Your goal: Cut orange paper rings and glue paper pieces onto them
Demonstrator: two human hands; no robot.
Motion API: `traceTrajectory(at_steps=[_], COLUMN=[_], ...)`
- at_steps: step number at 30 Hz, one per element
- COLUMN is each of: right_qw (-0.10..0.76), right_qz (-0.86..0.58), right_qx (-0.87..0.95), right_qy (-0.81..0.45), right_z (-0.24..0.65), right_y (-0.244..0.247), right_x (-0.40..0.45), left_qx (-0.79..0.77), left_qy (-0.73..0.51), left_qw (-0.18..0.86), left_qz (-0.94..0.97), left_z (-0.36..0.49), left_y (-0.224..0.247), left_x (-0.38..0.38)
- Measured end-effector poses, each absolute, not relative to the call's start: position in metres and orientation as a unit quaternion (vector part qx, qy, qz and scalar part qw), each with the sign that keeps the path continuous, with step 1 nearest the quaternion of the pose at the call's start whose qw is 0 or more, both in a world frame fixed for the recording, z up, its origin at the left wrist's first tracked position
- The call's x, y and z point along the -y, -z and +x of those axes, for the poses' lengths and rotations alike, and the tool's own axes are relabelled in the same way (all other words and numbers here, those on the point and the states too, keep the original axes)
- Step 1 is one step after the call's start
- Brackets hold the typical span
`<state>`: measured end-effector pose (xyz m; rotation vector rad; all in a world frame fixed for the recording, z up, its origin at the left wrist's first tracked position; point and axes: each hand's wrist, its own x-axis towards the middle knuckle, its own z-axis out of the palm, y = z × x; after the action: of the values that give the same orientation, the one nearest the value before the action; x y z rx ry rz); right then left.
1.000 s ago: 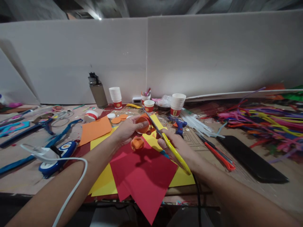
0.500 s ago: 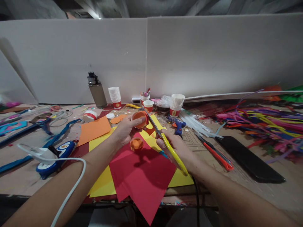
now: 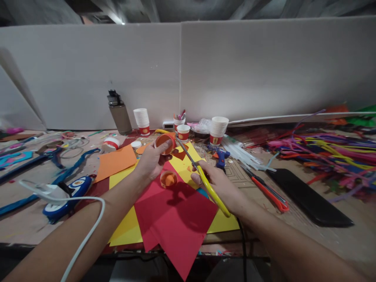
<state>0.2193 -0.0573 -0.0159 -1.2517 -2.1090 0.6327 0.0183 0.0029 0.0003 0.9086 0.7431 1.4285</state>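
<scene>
An orange cup-shaped piece (image 3: 165, 144) is held in my left hand (image 3: 151, 160), thumb inside its rim. Yellow-handled scissors (image 3: 210, 188) are in my right hand (image 3: 216, 180), their blades pointing up and left, close to the right side of the orange piece. Whether the blades touch it I cannot tell. Below my left hand, a second small orange-lined cup (image 3: 169, 179) rests on red paper (image 3: 182, 223). Yellow sheets (image 3: 126, 223) lie under the red paper, and an orange sheet (image 3: 116, 162) lies to the left.
Stacked paper cups (image 3: 219, 127) and a bottle (image 3: 120, 117) stand at the back. A blue glue gun (image 3: 222, 155), red-handled tool (image 3: 270, 194), black phone-like slab (image 3: 311, 197) and colourful strips (image 3: 331, 156) are on the right. A white cable (image 3: 88, 239) crosses my left forearm.
My left hand has moved slightly left with the orange piece, away from the scissors' blades. An orange scrap now shows beside the blades. My right hand has shifted slightly left.
</scene>
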Motion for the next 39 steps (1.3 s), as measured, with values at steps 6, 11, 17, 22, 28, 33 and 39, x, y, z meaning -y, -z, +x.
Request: traceTrajectory(at_steps=[6,11,17,22,28,33,39], right_qw=[0.298,0.321,0.338,0.345,0.343,0.34,0.347], right_qz=[-0.468,-0.453,-0.45,-0.435,-0.441,-0.443,-0.442], right_qx=[0.797,0.791,0.778,0.779,0.777,0.777,0.773], right_qy=[-0.241,-0.258,-0.28,-0.292,-0.291,-0.29,-0.296], right_z=[0.22,0.222,0.22,0.217,0.218,0.217,0.217], right_y=[0.015,0.018,0.019,0.016,0.015,0.014,0.015], right_x=[0.056,0.055,0.058,0.059,0.059,0.06,0.06], left_qx=[-0.337,-0.351,-0.334,-0.323,-0.332,-0.324,-0.327], left_qy=[-0.603,-0.57,-0.569,-0.571,-0.561,-0.558,-0.563], left_qw=[0.605,0.621,0.642,0.657,0.655,0.656,0.651], left_qz=[0.396,0.407,0.389,0.371,0.382,0.391,0.389], left_z=[0.024,0.033,0.038,0.041,0.044,0.044,0.043], left_y=[0.002,0.007,0.008,0.005,0.005,0.006,0.007], left_x=[0.0,0.009,0.015,0.017,0.021,0.021,0.02])
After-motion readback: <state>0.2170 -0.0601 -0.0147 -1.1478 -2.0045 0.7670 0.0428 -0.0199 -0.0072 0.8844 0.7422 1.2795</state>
